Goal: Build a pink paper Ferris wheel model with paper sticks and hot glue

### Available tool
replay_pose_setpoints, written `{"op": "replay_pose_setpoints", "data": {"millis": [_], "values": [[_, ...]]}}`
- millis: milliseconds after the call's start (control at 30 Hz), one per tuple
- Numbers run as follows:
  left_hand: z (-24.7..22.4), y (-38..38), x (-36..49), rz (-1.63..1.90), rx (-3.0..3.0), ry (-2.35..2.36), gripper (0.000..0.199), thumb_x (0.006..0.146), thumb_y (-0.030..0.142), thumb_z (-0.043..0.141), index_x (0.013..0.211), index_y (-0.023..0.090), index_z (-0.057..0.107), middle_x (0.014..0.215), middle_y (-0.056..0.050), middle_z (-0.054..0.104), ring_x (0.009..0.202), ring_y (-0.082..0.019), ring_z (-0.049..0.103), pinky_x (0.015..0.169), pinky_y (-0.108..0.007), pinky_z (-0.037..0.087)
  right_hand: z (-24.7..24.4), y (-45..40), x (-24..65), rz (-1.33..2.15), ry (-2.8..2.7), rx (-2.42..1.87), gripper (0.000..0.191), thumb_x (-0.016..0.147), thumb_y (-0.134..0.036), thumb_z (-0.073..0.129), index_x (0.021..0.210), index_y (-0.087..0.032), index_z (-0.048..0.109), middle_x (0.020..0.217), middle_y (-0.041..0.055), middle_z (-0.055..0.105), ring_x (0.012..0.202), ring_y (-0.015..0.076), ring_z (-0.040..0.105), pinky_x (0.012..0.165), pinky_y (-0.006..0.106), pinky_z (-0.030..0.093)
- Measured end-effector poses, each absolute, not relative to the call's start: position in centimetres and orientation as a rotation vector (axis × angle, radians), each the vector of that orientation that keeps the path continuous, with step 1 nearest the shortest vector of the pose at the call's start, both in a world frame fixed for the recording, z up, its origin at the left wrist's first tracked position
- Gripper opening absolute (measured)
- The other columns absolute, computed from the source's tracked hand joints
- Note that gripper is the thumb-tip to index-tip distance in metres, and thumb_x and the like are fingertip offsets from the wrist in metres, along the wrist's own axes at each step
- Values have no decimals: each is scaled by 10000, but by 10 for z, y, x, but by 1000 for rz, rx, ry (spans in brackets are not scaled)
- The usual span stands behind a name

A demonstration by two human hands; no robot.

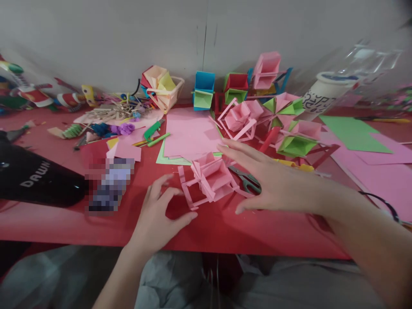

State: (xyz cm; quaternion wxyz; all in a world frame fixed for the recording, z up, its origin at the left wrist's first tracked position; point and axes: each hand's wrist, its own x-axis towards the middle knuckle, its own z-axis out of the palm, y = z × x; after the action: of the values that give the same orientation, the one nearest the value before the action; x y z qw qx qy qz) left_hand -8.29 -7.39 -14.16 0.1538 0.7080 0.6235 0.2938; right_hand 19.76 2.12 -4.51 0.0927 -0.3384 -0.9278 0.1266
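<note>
paper model (206,174) | left hand (154,216) + right hand (277,182) open around it, holding nothing | easy on thin strips (201,201) imo

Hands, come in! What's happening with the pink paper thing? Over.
Left hand open, right hand open, either side of pink folded-paper model. Green-handled scissors close beside it. Over.

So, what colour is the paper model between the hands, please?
The paper model is pink, clearest in head view.

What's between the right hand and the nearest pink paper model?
Scissors with dark handles lie between the right hand and the pink paper model, as the head view shows.
</note>
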Motion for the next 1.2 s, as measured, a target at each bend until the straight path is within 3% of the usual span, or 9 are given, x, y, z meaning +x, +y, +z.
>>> {"op": "replay_pose_setpoints", "data": {"millis": [100,167,333,467,733,900,1033,1200], "values": [[-137,-67,-87,730,2041,1763,459,734,551,817,1049,261,653,1646,-107,277,1490,-421,286,1136,-651,359,-53,25,197,436,-2758,-1020,1216,723,-429,856,1639,-338,61,1697,128,211,1530,371,273,1132,556,440],[-137,-62,-89,669,2047,1703,501,731,578,810,1092,268,653,1664,-106,258,1519,-415,241,1154,-651,336,-58,26,191,453,-2754,-991,1210,721,-428,852,1640,-317,72,1692,133,228,1527,356,287,1142,545,423],[-144,-53,-89,727,2008,1662,468,741,519,826,1111,277,676,1521,-112,487,1426,-378,428,1146,-608,378,-65,26,180,407,-2699,-966,1033,736,-457,825,1594,-290,274,1571,134,467,1438,363,437,1131,567,378],[-149,-51,-87,802,1936,1654,453,741,487,838,1099,260,675,1457,-110,542,1359,-351,505,1128,-559,417,-62,22,179,412,-2615,-1068,800,781,-435,791,1480,-255,447,1393,124,633,1290,337,578,1039,507,452],[-151,-51,-85,874,1935,1646,367,702,419,880,911,251,630,1378,-75,621,1299,-329,554,1072,-529,449,-60,10,176,401,-2568,-1054,731,795,-473,778,1432,-284,473,1404,103,622,1278,331,594,1019,497,467],[-151,-55,-83,939,1767,1705,508,658,429,904,832,244,463,1255,-87,700,1225,-337,620,957,-510,517,-63,6,174,435,-2545,-1052,747,802,-454,778,1449,-282,448,1425,104,607,1290,322,590,1036,496,474],[-152,-57,-82,956,1688,1744,542,655,440,903,981,252,512,1218,-81,709,1173,-326,658,912,-491,550,-65,4,174,419,-2545,-1078,775,796,-451,783,1470,-281,441,1411,102,621,1273,325,604,1012,492,507],[-154,-56,-84,979,1796,1628,789,694,410,893,1376,310,508,1368,-87,642,1273,-304,607,1046,-482,502,-65,2,175,439,-2554,-1112,807,792,-474,788,1481,-287,412,1462,96,579,1318,319,568,1019,478,514]]}}
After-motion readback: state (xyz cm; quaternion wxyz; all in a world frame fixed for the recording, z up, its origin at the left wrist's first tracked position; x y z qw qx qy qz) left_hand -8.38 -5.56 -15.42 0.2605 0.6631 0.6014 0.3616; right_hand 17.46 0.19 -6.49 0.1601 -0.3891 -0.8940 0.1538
